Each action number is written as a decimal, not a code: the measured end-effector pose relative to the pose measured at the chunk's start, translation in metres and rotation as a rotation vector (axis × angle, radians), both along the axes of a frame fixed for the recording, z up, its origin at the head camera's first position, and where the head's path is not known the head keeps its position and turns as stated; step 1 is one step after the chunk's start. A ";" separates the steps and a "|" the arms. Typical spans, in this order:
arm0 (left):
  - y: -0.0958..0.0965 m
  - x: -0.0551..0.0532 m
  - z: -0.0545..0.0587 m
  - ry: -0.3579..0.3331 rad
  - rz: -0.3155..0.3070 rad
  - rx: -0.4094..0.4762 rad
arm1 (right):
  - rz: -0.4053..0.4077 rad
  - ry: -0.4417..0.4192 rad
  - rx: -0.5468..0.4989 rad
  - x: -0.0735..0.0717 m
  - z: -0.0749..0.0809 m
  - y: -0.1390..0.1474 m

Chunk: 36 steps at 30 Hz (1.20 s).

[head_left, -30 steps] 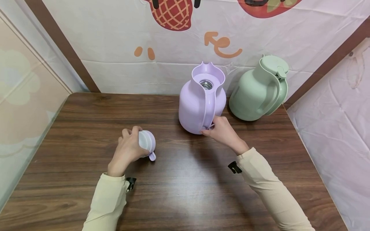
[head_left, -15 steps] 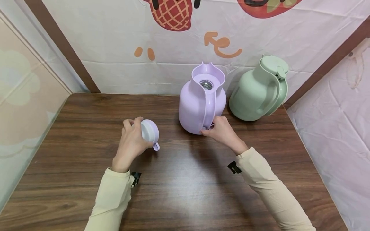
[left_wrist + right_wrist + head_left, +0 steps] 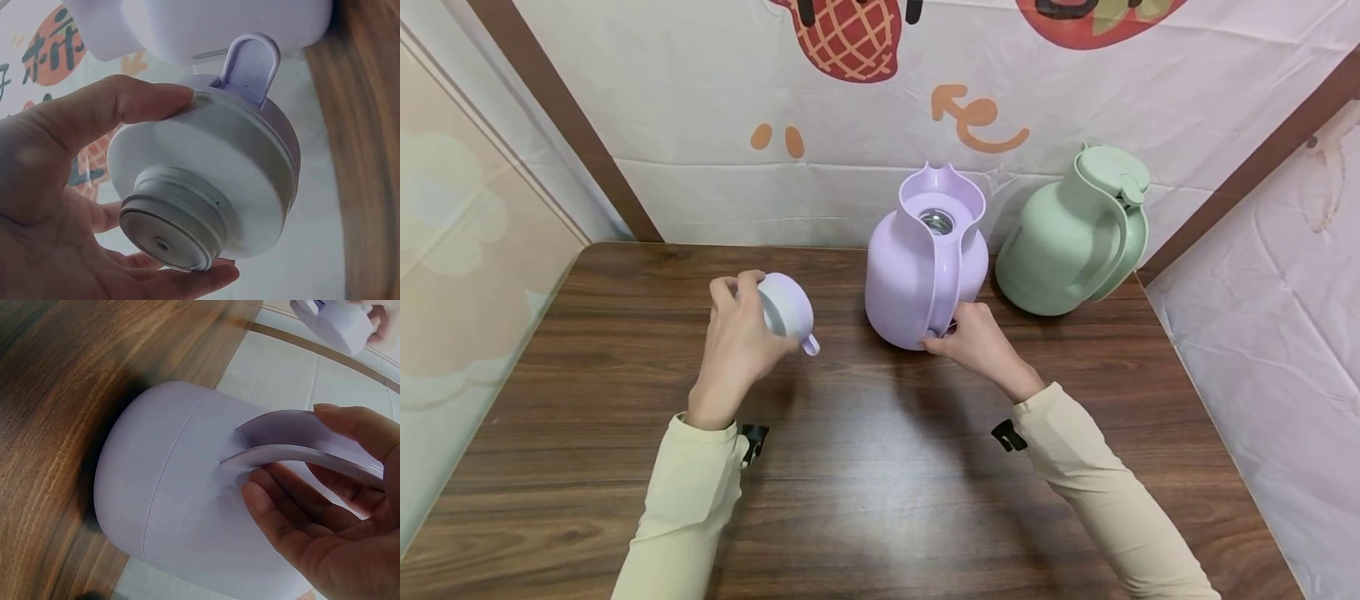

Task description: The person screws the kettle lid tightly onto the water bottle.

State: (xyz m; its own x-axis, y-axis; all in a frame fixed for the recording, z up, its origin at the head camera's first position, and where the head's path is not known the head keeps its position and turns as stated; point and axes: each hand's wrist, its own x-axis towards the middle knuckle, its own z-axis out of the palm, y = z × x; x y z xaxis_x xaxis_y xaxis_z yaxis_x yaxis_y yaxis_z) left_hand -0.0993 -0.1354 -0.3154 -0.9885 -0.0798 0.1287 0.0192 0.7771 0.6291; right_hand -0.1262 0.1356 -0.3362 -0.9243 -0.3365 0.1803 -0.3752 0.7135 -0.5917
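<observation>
While a round plastic lid [image 3: 792, 308], lilac above and pale grey below, is hanging over the dark wood-grain counter [image 3: 865, 475], the left grip [image 3: 736, 346] is holding it between thumb and fingers. The left wrist view is revealing its stepped stopper [image 3: 172, 225], which the head view is hiding. To its right, the right grip [image 3: 976, 340] is grasping the handle [image 3: 946, 279] of a rounded lilac plastic jug [image 3: 895, 279], whose uncovered mouth is showing a silvery opening [image 3: 936, 221]. Beside it, a lidded sage-green jug [image 3: 1041, 258] is standing.

Pale cream sleeves [image 3: 687, 500] bear black, perhaps plastic, clips [image 3: 1009, 435].
</observation>
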 end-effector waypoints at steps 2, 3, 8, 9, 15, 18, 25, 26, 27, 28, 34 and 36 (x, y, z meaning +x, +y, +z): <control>0.001 -0.002 0.005 0.016 0.003 0.015 | 0.000 -0.002 0.000 0.000 0.000 0.000; 0.002 -0.003 0.007 0.021 0.002 0.022 | 0.000 -0.003 0.000 0.000 0.000 0.000; 0.006 -0.007 0.020 0.040 -0.018 0.032 | -0.006 -0.015 0.003 0.001 0.001 -0.001; 0.006 -0.008 0.023 0.044 -0.023 0.029 | -0.007 -0.018 0.002 0.001 0.001 -0.001; 0.007 -0.012 0.036 0.059 -0.046 0.012 | -0.013 -0.021 0.001 0.002 0.001 -0.001; 0.008 -0.015 0.041 0.061 -0.055 0.002 | -0.013 -0.016 0.007 0.002 0.001 -0.001; 0.009 -0.020 0.049 0.056 -0.092 -0.021 | -0.008 -0.016 0.005 0.001 0.001 -0.001; 0.010 -0.021 0.051 0.057 -0.095 -0.021 | -0.008 -0.014 0.006 0.001 0.001 -0.001; 0.010 -0.021 0.052 0.060 -0.097 -0.020 | -0.007 -0.012 0.006 0.001 0.001 -0.001; 0.010 -0.022 0.053 0.062 -0.097 -0.018 | -0.006 -0.011 0.006 0.001 0.000 0.000; 0.011 -0.024 0.062 0.105 -0.080 -0.003 | 0.001 -0.011 0.004 0.000 0.000 0.001; 0.012 -0.025 0.066 0.123 -0.080 -0.001 | 0.003 -0.011 0.003 -0.001 -0.001 0.001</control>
State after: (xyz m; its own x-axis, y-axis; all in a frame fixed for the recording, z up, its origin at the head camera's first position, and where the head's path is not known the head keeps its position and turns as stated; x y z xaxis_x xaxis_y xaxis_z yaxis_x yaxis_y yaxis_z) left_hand -0.1241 -0.1235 -0.2493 -0.9685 -0.0016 0.2491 0.1576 0.7706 0.6175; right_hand -0.1267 0.1364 -0.3370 -0.9253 -0.3395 0.1689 -0.3705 0.7142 -0.5938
